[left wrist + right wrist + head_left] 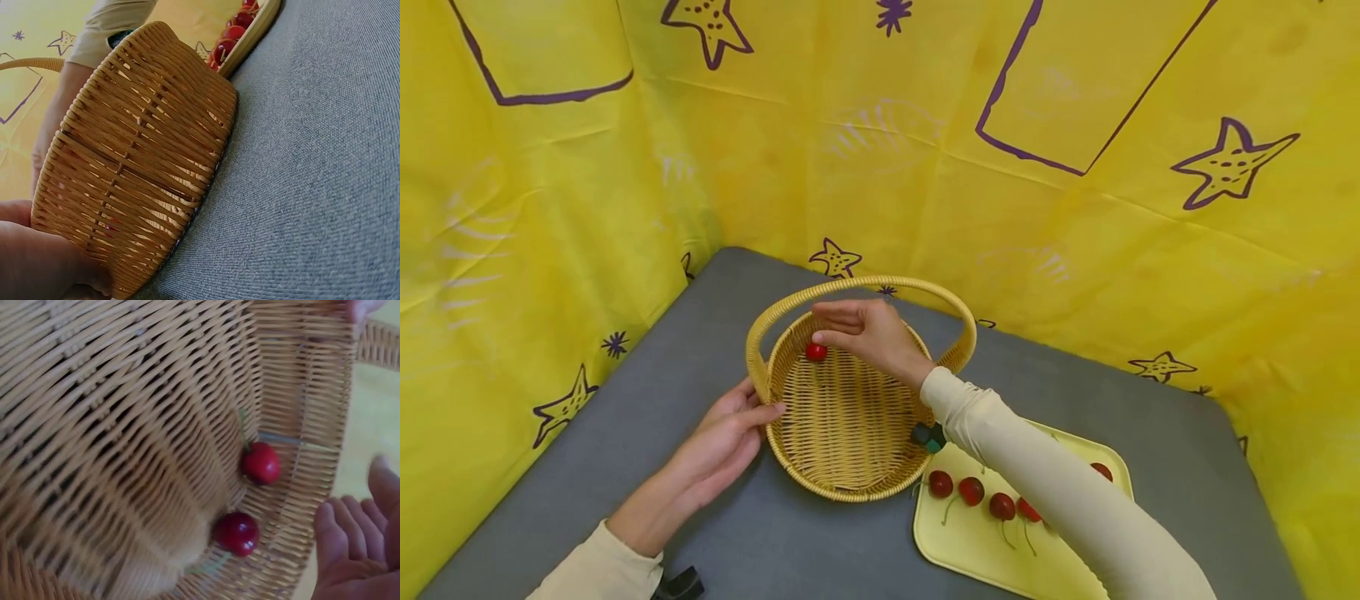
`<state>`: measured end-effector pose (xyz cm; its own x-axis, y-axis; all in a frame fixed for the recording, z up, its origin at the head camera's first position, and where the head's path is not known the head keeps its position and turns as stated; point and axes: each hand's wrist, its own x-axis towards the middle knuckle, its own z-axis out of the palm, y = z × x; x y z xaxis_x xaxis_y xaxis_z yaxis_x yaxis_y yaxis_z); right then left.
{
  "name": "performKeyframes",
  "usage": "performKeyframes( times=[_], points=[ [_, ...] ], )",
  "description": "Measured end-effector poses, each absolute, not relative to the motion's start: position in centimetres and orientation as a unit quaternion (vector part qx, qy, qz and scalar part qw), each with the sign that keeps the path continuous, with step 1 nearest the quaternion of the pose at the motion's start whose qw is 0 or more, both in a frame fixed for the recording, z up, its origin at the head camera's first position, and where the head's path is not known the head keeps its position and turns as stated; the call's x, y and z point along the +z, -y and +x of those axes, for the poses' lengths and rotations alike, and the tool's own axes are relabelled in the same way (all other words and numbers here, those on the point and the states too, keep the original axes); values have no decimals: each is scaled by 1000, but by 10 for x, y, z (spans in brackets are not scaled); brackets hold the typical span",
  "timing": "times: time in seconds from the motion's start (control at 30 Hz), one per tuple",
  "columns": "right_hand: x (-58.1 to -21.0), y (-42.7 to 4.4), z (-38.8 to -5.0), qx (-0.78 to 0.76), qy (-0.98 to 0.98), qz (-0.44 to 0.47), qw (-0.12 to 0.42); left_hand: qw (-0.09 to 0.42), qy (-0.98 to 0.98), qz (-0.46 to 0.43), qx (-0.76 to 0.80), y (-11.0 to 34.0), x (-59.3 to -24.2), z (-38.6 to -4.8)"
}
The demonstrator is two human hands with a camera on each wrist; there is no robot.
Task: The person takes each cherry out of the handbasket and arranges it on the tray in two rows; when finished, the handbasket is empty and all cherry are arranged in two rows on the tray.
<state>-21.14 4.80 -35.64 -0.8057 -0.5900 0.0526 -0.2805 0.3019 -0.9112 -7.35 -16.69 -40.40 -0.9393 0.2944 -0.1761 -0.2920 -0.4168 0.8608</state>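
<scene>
My left hand (726, 437) holds the round wicker basket (850, 433) at its left side, thumb over the rim and fingers outside, beside where the handle joins. My right hand (876, 333) reaches under the arched handle and hovers over the far part of the basket, its fingers extended and nothing held. One red cherry (816, 352) shows in the basket just below the right fingertips. In the right wrist view two cherries lie against the inner wall, a bright red cherry (260, 464) and a darker cherry (236, 534), both with green stems.
A pale yellow tray (958, 542) right of the basket bears several dark red cherries (972, 491) with stems; the right sleeve (1045, 475) crosses over it and covers part. The grey tabletop (820, 550) meets yellow cloth walls (895, 192) with star drawings at the back and sides.
</scene>
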Motion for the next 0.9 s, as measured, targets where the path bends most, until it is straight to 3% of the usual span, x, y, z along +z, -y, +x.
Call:
performKeyframes(
  times=[0.9],
  points=[
    [-391,-40,-226,-402,-841,-301,203,180,-494,-10,851,166,-405,-75]
  ],
)
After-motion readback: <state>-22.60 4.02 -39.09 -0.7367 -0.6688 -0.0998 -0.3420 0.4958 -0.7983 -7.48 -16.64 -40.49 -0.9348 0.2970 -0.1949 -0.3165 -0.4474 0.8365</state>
